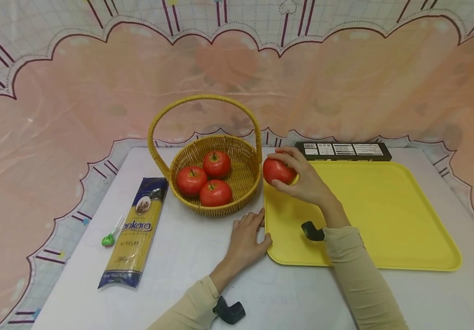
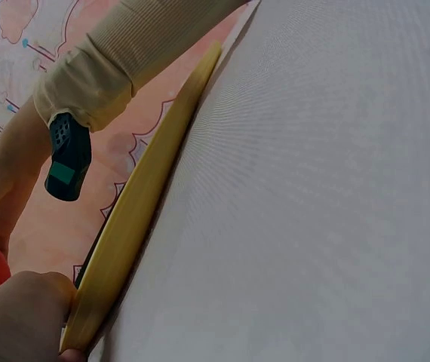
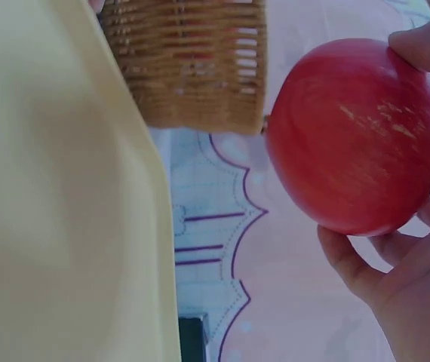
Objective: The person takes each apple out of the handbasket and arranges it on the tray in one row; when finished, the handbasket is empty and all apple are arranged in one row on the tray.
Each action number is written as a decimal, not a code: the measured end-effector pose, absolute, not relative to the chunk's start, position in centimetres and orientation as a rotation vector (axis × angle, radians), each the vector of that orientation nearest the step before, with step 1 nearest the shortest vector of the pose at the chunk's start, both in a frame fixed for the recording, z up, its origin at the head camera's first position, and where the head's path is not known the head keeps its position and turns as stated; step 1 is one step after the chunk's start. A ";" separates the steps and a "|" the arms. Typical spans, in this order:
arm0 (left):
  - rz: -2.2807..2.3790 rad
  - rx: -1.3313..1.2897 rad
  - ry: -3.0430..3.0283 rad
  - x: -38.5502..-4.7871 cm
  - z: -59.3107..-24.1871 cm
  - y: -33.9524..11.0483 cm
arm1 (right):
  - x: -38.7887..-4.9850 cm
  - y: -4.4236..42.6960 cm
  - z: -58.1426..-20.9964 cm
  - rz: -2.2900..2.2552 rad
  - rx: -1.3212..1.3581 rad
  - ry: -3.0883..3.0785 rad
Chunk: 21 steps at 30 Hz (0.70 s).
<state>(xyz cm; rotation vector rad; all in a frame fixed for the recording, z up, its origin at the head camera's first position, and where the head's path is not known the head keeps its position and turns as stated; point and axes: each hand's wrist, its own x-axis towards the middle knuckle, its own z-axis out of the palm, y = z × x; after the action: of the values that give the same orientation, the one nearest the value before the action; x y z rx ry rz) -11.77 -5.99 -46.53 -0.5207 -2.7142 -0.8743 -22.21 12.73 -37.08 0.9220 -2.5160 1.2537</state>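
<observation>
Right fingers (image 3: 348,260) grip one apple (image 1: 277,172); one basket (image 1: 217,211) holds three (image 1: 215,194).

1. Apples (image 3: 358,136): smooth, glossy skin; fine pale streaks mark the surface.
2. Basket (image 1: 242,176): woven, wicker-like strands; rough, ribbed texture with slight sheen.
3. Tray (image 1: 377,206): plastic in appearance; smooth, low-sheen finish.
4. Packet (image 1: 131,247): glossy plastic film, printed, partly transparent.
5. Lollipop (image 1: 107,240): shiny, crinkled wrapper.
6. Box (image 1: 344,151): printed, card-like panels.
7. Table (image 1: 195,266): smooth, matt surface.
8. Backdrop (image 1: 303,91): thin, creased, printed sheeting with soft sheen; cloth or plastic indeterminable.
9. Sleeves (image 1: 365,275): matt cloth; fine ribbing visible.
10. Wrist units (image 1: 312,231): dark, hard plastic in appearance.
</observation>
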 end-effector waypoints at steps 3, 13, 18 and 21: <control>-0.881 -0.519 -2.716 -11.7 -46.6 -6.0 | -22.3 13.1 -37.3 1.241 0.903 -2.550; -0.899 -0.511 -2.725 -11.7 -46.6 -6.0 | -22.6 14.3 -37.9 1.210 0.852 -2.652; -0.901 -0.510 -2.727 -11.7 -46.7 -6.1 | -22.8 14.6 -38.6 1.163 0.827 -2.721; -0.902 -0.515 -2.727 -11.7 -46.7 -6.1 | -22.9 14.8 -39.1 1.133 0.841 -2.758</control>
<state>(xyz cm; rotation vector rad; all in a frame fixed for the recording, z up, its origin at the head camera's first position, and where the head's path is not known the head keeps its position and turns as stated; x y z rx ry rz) -11.72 -6.09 -46.69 -0.5150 -2.7266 -0.9025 -22.91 14.79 -39.08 0.8412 -2.7583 1.1330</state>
